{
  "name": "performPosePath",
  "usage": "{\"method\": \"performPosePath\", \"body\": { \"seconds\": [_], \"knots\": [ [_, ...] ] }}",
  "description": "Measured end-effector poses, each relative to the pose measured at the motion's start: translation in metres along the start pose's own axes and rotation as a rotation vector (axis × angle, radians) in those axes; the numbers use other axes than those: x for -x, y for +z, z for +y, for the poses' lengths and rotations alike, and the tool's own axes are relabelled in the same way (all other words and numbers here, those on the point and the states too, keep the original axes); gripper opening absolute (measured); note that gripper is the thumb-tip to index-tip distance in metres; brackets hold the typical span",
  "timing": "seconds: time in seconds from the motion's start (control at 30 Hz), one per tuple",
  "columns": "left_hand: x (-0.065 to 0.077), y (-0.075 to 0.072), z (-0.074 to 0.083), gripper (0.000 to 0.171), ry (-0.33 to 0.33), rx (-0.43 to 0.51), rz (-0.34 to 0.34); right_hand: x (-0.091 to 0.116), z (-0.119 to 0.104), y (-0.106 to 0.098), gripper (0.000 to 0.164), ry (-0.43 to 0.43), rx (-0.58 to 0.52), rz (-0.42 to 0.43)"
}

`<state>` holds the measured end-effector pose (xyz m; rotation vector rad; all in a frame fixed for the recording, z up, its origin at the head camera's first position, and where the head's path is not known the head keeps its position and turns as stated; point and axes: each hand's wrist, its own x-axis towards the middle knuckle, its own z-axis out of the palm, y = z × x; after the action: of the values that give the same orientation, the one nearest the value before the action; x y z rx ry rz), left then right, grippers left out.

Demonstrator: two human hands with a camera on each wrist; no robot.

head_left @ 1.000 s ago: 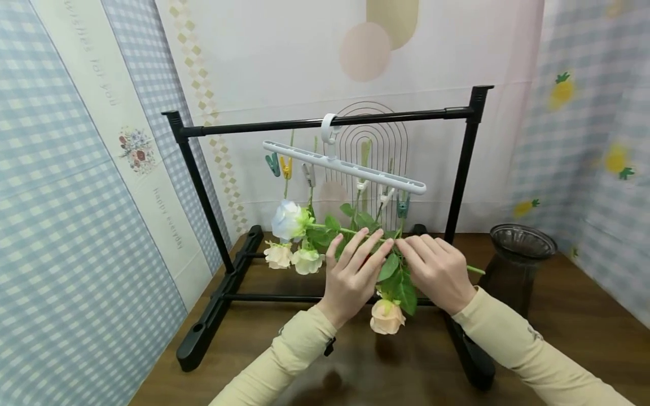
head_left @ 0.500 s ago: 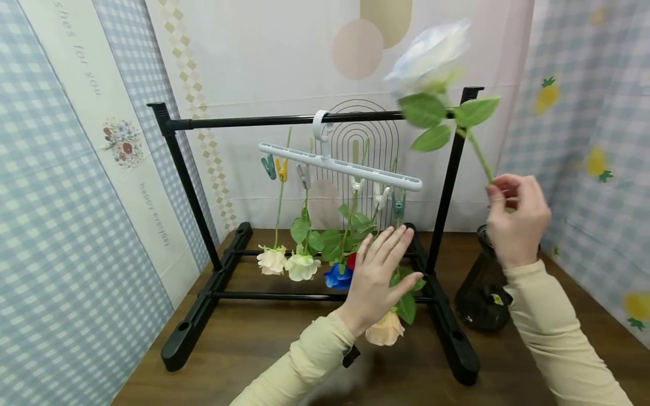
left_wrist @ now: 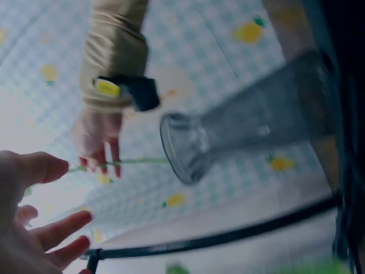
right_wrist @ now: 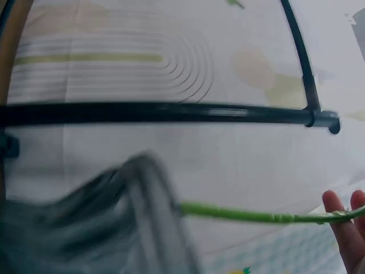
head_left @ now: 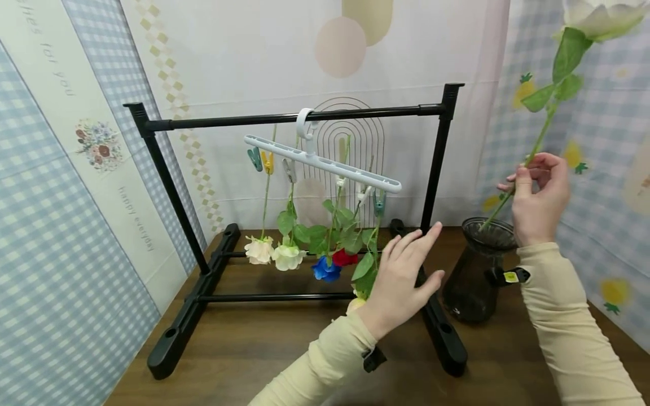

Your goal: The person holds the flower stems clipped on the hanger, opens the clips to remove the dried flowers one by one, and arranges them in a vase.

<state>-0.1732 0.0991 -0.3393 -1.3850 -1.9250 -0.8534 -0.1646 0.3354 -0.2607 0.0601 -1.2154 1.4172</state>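
Observation:
My right hand [head_left: 543, 197] pinches the green stem [head_left: 540, 132] of a white rose [head_left: 604, 20], whose bloom points up and is cut off by the frame edge. The stem's lower end is at the mouth of a dark glass vase [head_left: 469, 287]; in the left wrist view it meets the vase rim [left_wrist: 171, 148]. My left hand [head_left: 403, 282] hovers with fingers spread, holding nothing, before the rack's right leg. It partly covers a peach rose [head_left: 355, 306]. Hanging upside down nearby are a blue rose [head_left: 326, 269], a red rose [head_left: 345, 257] and pale roses [head_left: 288, 256].
A black rack [head_left: 355, 114] stands on the brown table [head_left: 284, 349]. From its top bar hangs a pale blue hanger [head_left: 325, 162] with several coloured clips, such as a yellow clip [head_left: 267, 162]. Patterned cloths form the backdrop.
Both hands were at a white rose before the hanger. The right hand carried it rightward, turned it bloom up and brought its stem to the vase. The left hand let go and shifted right.

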Motion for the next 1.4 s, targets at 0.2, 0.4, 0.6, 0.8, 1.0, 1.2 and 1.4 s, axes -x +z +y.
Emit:
{"method": "performPosePath", "body": {
  "seconds": [0.2,0.4,0.6,0.8,1.0,1.2,1.4],
  "knots": [
    [-0.006,0.012,0.017,0.085,-0.157,0.208,-0.194,0.006,0.002,-0.014,0.046,0.09,0.097,-0.034],
    [-0.01,0.038,0.016,0.088,-0.333,0.32,-0.327,0.018,0.001,-0.026,0.046,0.138,0.19,-0.068],
    [-0.011,0.075,0.014,0.094,-0.506,0.354,-0.385,0.023,0.002,-0.03,0.022,0.108,0.388,-0.059],
    [-0.013,0.108,0.016,0.101,-0.681,0.381,-0.355,0.036,0.012,-0.03,0.017,0.034,0.518,-0.028],
    [-0.013,0.122,0.017,0.102,-0.715,0.348,-0.327,0.053,0.019,-0.029,0.017,-0.014,0.528,0.055],
    [-0.004,0.128,0.011,0.098,-0.697,0.366,-0.33,0.078,0.021,-0.027,0.028,-0.072,0.652,0.112],
    [0.013,0.134,0.007,0.088,-0.662,0.359,-0.325,0.102,0.024,-0.03,0.028,-0.133,0.797,0.106]
  ]
}}
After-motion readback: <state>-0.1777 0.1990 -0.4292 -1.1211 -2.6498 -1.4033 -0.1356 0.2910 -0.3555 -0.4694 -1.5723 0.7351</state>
